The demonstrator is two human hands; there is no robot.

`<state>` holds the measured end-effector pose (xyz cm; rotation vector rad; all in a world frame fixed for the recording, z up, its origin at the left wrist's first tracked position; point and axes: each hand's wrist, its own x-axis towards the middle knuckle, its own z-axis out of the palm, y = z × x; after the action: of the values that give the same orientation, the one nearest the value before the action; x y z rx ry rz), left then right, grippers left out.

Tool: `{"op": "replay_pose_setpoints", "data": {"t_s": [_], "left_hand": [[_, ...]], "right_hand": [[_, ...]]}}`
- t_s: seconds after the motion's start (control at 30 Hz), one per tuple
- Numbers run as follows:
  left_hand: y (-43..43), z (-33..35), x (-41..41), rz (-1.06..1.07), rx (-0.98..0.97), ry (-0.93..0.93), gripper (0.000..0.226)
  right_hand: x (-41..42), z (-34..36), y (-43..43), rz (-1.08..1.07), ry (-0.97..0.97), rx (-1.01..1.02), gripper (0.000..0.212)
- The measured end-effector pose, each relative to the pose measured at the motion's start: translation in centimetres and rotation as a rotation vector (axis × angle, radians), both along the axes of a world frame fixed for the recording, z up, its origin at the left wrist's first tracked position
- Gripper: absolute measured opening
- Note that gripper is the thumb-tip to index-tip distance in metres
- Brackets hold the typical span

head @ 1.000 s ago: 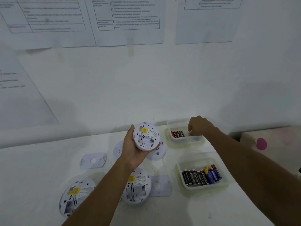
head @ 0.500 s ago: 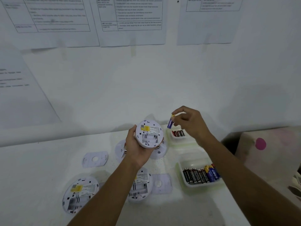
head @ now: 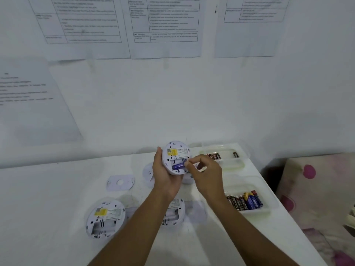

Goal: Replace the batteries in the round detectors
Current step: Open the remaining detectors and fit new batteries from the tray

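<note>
My left hand [head: 163, 175] grips a round white detector [head: 175, 153] above the table, its back with a yellow label facing me. A blue battery [head: 178, 166] lies in its open compartment. My right hand [head: 206, 174] pinches the battery's right end with its fingertips. Two more open detectors lie on the table, one at the lower left [head: 105, 218] and one [head: 173, 212] partly hidden under my left forearm. Another detector [head: 148, 172] shows behind my left hand.
A far tray [head: 230, 163] holds a few red-black batteries. A near tray [head: 255, 212] holds several black and blue batteries. A flat mounting plate [head: 120, 182] lies left of my hands. The table edge runs along the right, beside a spotted fabric [head: 317, 189]. Papers hang on the wall.
My right hand left the far tray with a blue battery, carried it left, and now holds it in the compartment of the detector in my left hand.
</note>
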<state>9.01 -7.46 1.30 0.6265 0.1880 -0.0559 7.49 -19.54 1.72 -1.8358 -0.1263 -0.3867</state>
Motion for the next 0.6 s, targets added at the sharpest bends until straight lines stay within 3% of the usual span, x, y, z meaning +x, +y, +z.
{"op": "replay_pose_setpoints", "data": {"t_s": [0.13, 0.27, 0.4, 0.5, 0.6], "left_hand": [[0.1, 0.3, -0.3, 0.031, 0.027, 0.007, 0.056], [0.2, 0.6, -0.4, 0.054, -0.024, -0.020, 0.055], [0.2, 0.7, -0.1, 0.064, -0.042, -0.031, 0.053], [0.2, 0.8, 0.3, 0.038, -0.033, -0.010, 0.053], [0.1, 0.9, 0.8, 0.021, -0.030, 0.007, 0.056]], "right_hand": [[-1.1, -0.8, 1.1, -0.048, -0.079, -0.077, 0.003], [-1.6, -1.6, 0.8, -0.005, -0.320, -0.371, 0.040], [-1.1, -1.9, -0.7, 0.043, -0.369, -0.567, 0.064], [0.0, -1.2, -1.9, 0.177, -0.294, -0.543, 0.058], [2.3, 0.9, -4.3, 0.279, -0.108, -0.433, 0.037]]}}
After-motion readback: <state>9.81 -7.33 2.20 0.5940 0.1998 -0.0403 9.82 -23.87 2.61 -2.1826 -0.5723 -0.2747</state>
